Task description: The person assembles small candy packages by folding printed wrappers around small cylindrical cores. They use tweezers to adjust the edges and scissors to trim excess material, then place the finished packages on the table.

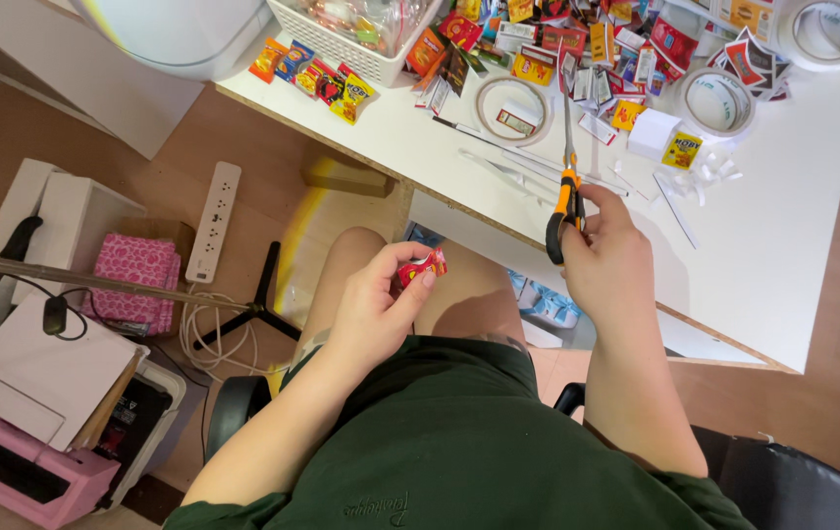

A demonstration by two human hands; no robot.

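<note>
Near the table edge [498, 231], above the lap: left hand [376, 304] pinching a small red packet [422, 268] between thumb and fingertips. Just right, right hand [604, 260] clenched through orange-handled scissors [566, 177], blades pointing far toward scattered packets [538, 49] and tape rolls [717, 101].

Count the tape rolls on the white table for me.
3: one roll left of the scissors' blades, one right of them near the small white box, one at the far right corner. The packet pile may hide more.
</note>
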